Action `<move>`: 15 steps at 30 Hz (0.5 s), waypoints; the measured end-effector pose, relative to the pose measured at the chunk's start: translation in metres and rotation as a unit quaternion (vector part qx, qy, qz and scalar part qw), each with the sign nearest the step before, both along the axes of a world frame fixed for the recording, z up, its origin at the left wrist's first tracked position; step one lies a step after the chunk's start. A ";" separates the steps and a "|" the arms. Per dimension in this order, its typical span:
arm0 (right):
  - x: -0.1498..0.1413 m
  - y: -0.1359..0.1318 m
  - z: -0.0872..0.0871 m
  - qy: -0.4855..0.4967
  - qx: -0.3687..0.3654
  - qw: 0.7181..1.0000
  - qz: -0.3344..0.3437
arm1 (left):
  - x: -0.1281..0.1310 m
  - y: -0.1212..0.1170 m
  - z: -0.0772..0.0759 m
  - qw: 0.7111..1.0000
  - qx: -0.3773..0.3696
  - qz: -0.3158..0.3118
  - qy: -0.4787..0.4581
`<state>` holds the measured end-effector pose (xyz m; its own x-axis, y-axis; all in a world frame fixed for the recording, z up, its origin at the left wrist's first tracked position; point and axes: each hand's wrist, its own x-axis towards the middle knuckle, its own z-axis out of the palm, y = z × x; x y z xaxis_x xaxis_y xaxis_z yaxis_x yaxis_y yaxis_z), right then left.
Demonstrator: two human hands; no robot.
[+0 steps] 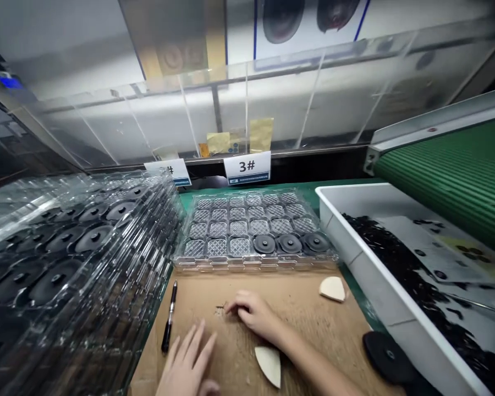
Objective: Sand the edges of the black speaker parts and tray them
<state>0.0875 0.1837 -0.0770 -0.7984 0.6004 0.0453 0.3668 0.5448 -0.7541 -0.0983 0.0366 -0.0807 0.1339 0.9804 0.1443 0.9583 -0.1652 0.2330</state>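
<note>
My left hand [188,362] lies flat on the brown cardboard sheet [297,324], fingers stretched out and holding nothing. Just to its left is a black pen [169,317]. My right hand [253,314] rests on the cardboard with fingers curled, its fingertips pressed at a small dark speck [220,309]; what it holds, if anything, is hidden. Behind the hands sits a clear plastic tray [253,231] with three black round discs [289,243] in its front row.
A tall stack of clear trays filled with black discs [66,264] stands at the left. A white bin [379,275] of black parts is at the right, beside a green conveyor belt [457,176]. Two cream wedge-shaped pieces [332,288] [269,364] and a loose black disc [386,356] lie nearby.
</note>
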 end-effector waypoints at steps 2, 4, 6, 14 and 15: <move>0.021 -0.011 0.019 -0.031 0.025 0.999 -0.014 | 0.012 0.020 -0.022 0.999 0.014 0.045 0.025; 0.053 -0.029 0.047 -0.068 0.050 0.996 -0.025 | 0.023 0.032 -0.035 0.997 0.035 0.073 0.017; 0.090 -0.047 0.084 -0.108 0.070 0.991 -0.019 | 0.029 0.036 -0.042 0.996 0.052 0.079 -0.004; 0.210 0.004 0.248 -0.264 0.344 0.869 -0.240 | 0.015 0.035 -0.057 0.989 0.106 0.038 -0.098; 0.221 0.021 0.263 -0.270 0.361 0.848 -0.278 | 0.015 0.036 -0.057 0.988 0.111 0.035 -0.105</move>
